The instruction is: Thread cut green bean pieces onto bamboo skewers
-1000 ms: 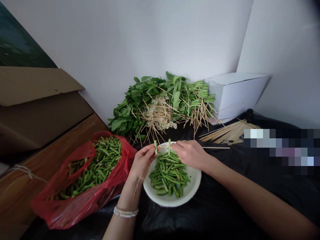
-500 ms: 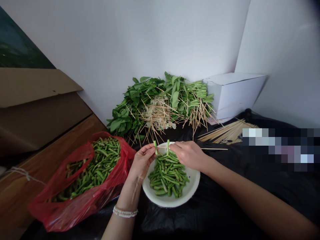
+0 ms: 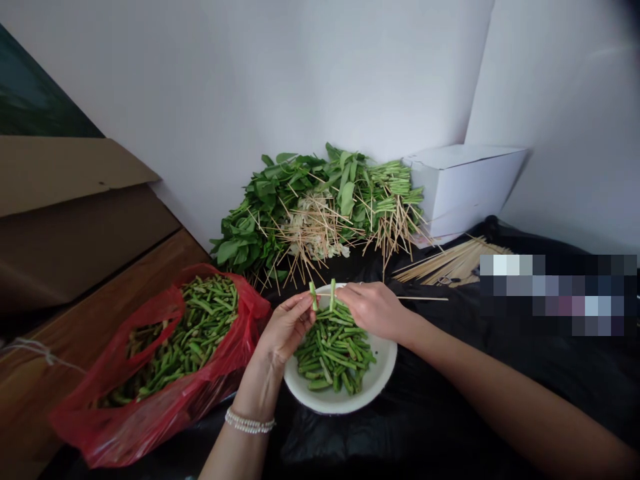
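Note:
My left hand (image 3: 290, 325) pinches a short green bean piece (image 3: 313, 295) upright between thumb and fingers. Closed around a thin bamboo skewer (image 3: 425, 299) is my right hand (image 3: 373, 309), the stick running sideways through its grip. A second bean piece (image 3: 333, 295) sits crosswise on the skewer, just by the right fingertips. The skewer's left end meets the piece in my left hand; how deep it goes is hidden. Below both hands, a white bowl (image 3: 335, 403) holds many cut green beans (image 3: 337, 357).
At left lies an open red plastic bag (image 3: 185, 400) full of bean pieces, near a cardboard box (image 3: 70, 173). Skewered leafy greens (image 3: 260, 200) are heaped against the wall. Loose bamboo skewers (image 3: 450, 260) lie right, before a white box (image 3: 480, 187). Black plastic (image 3: 450, 427) covers the surface.
The two bean pieces have come slightly closer together between my hands. Both hands keep their grips, and the whole view has shifted a little.

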{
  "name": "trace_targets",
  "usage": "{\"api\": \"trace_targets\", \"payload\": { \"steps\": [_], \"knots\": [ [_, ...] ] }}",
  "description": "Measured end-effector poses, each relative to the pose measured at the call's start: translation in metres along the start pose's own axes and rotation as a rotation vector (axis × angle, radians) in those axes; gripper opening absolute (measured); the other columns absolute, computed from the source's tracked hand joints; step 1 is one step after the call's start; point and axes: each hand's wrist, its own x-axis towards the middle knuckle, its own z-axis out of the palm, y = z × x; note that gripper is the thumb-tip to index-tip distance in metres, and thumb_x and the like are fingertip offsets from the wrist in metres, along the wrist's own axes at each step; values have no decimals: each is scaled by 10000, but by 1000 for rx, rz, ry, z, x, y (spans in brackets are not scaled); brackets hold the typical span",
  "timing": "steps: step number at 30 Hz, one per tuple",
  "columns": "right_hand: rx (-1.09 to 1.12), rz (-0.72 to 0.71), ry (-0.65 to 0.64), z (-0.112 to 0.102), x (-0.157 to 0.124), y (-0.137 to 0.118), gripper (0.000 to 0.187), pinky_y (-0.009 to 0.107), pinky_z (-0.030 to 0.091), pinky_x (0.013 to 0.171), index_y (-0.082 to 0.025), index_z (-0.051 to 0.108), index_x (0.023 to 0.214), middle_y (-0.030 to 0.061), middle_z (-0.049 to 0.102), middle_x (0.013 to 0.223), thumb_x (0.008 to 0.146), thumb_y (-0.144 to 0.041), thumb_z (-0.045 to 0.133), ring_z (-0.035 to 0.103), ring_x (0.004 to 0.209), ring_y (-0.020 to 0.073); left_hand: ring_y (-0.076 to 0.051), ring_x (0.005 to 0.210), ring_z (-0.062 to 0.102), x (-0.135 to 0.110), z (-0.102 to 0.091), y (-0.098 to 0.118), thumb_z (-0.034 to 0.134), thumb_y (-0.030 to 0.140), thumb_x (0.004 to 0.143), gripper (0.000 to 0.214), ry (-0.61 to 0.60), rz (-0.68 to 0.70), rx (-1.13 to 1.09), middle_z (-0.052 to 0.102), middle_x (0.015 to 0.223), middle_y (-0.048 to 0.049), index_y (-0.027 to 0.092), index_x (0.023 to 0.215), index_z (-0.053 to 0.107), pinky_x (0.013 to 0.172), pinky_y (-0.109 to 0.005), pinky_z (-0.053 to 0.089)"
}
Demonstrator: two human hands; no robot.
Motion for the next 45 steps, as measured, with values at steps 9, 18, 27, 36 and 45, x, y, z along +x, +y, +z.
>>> {"api": "trace_targets", "payload": {
  "steps": [9, 18, 27, 36, 45],
  "knots": [
    [11, -23, -27, 4, -1, -4, 202, 256, 386, 628, -151, 593, 992, 27, 647, 857, 879, -60, 452, 584, 733, 140, -78, 637, 599, -4, 16, -9, 887, 215, 574, 239, -53, 12, 158, 699, 721, -15, 128, 747, 749, 639, -189, 487],
    [-140, 53, 89, -4, 1, 12, 210, 272, 278, 559, -160, 604, 875, 1, 575, 712, 864, -48, 426, 513, 630, 128, -208, 896, 615, -30, 25, -13, 677, 114, 752, 149, -473, 385, 1033, 680, 917, -48, 220, 813, 764, 851, -352, 457],
    [-148, 13, 98, -2, 0, 8, 193, 284, 261, 549, -164, 601, 876, -2, 567, 714, 881, -67, 434, 489, 611, 131, -273, 1014, 532, -33, 28, -19, 664, 83, 713, 283, -444, 646, 1667, 654, 1010, -65, 238, 930, 758, 950, -435, 393],
    [-121, 34, 103, -3, 1, 10, 215, 276, 269, 561, -158, 616, 886, 2, 572, 708, 918, -94, 414, 498, 627, 129, -252, 984, 581, -29, 33, -25, 676, 156, 780, 115, -431, 695, 1460, 695, 981, -55, 223, 839, 749, 931, -409, 407],
    [-54, 123, 137, -8, 1, 15, 230, 265, 284, 580, -158, 639, 915, 1, 598, 731, 944, -127, 412, 534, 651, 114, -142, 740, 656, -12, 14, -14, 802, 334, 690, 224, -8, 316, 403, 741, 803, -35, 167, 823, 734, 727, -247, 505]
  ]
}}
